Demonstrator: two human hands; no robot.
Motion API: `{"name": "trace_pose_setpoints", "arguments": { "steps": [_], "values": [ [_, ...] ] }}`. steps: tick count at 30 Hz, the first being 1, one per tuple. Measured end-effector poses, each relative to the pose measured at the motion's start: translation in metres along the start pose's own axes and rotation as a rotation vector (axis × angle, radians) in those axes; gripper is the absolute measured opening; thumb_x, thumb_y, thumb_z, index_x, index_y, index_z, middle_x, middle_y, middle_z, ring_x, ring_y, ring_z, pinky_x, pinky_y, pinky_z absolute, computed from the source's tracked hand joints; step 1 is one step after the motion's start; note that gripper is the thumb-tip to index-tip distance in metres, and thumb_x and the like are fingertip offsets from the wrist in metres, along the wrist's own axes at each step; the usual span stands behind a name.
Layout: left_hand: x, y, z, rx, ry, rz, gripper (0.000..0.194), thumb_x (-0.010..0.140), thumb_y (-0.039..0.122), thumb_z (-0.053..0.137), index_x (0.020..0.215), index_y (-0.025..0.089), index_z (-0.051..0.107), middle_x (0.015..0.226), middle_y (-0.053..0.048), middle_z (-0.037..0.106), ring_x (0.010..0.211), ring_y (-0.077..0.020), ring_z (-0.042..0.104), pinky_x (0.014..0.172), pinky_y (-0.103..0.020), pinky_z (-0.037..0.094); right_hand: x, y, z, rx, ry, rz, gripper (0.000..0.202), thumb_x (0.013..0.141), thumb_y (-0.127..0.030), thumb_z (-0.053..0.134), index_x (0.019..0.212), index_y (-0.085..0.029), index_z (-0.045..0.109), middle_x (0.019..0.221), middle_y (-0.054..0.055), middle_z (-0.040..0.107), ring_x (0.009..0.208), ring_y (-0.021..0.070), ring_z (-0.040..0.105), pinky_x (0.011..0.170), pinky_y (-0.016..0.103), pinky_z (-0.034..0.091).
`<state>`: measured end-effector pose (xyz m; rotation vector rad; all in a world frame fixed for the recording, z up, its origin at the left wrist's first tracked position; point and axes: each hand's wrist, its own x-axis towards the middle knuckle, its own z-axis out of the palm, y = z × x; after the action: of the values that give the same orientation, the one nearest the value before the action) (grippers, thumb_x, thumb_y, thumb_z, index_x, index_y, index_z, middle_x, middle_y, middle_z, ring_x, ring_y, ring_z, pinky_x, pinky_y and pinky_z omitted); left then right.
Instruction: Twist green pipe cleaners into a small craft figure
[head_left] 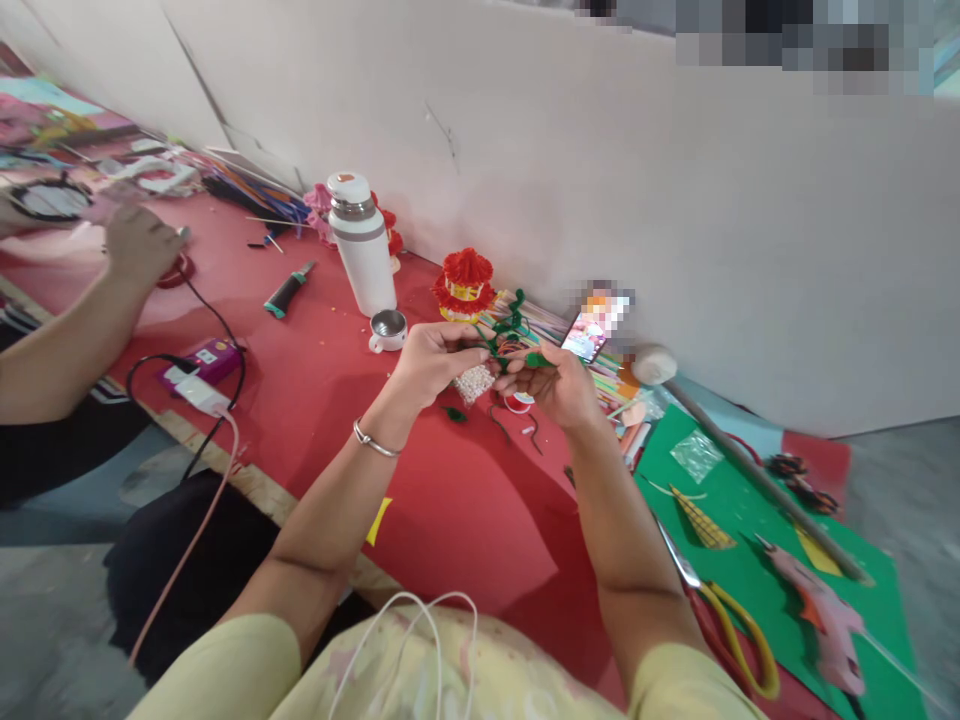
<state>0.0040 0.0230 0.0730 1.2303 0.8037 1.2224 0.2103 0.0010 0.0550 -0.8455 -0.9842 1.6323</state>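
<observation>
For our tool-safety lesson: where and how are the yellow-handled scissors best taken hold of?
Probably by the yellow handles, with the right hand coming from the near side: the scissors lie on the wearer's right, handles nearest the body, metal blades pointing away.

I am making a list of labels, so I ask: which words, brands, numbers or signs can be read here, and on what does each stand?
No text can be read.
Purple box: pale label, too small to read.
Phone: screen blurred, unreadable.
White flask: orange mark on lid, too small to make out.
</observation>
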Motion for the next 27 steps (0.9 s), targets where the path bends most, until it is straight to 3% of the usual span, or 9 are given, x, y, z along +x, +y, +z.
{"name": "trace_pose_setpoints", "arguments": {
  "steps": [8, 15, 21, 27],
  "values": [
    [-0.002, -0.001, 0.004, 0.286, 0.091, 0.204, 0.01, 0.071, 0.02, 0.082, 0.081, 0.019, 0.083, 0.079, -0.004, 0.078, 0.076, -0.0184, 0.071, 0.07, -0.031, 0.058, -0.004, 0.002, 0.009, -0.039, 0.123, -0.109, 0.04, 0.084, -0.059, 0.074, 0.072, -0.021, 0.07, 0.069, 0.007, 0.077, 0.087, 0.0318, 0.085, 0.075, 0.044, 0.072],
    [-0.002, -0.002, 0.006, 0.318, 0.109, 0.244, 0.011, 0.071, 0.02, 0.08, 0.082, 0.019, 0.083, 0.084, -0.004, 0.08, 0.076, -0.0184, 0.071, 0.073, -0.032, 0.058, -0.007, 0.004, 0.005, -0.094, 0.121, -0.158, 0.039, 0.084, -0.059, 0.076, 0.082, -0.02, 0.078, 0.072, 0.007, 0.078, 0.085, 0.0315, 0.084, 0.072, 0.044, 0.072],
    [-0.004, -0.002, 0.006, 0.4, 0.129, 0.267, 0.009, 0.073, 0.019, 0.076, 0.08, 0.019, 0.083, 0.083, -0.004, 0.079, 0.073, -0.018, 0.068, 0.065, -0.029, 0.052, -0.006, 0.007, 0.003, -0.095, 0.157, -0.169, 0.038, 0.083, -0.06, 0.079, 0.085, -0.022, 0.078, 0.074, 0.007, 0.078, 0.088, 0.0314, 0.084, 0.068, 0.041, 0.071],
    [-0.008, -0.006, 0.01, 0.464, 0.171, 0.309, 0.01, 0.075, 0.015, 0.075, 0.078, 0.021, 0.082, 0.074, -0.001, 0.073, 0.067, -0.0159, 0.061, 0.063, -0.028, 0.046, -0.016, 0.007, 0.012, -0.266, 0.156, -0.265, 0.035, 0.093, -0.06, 0.07, 0.093, -0.026, 0.081, 0.087, 0.006, 0.08, 0.093, 0.0281, 0.082, 0.082, 0.042, 0.069]
  ]
}}
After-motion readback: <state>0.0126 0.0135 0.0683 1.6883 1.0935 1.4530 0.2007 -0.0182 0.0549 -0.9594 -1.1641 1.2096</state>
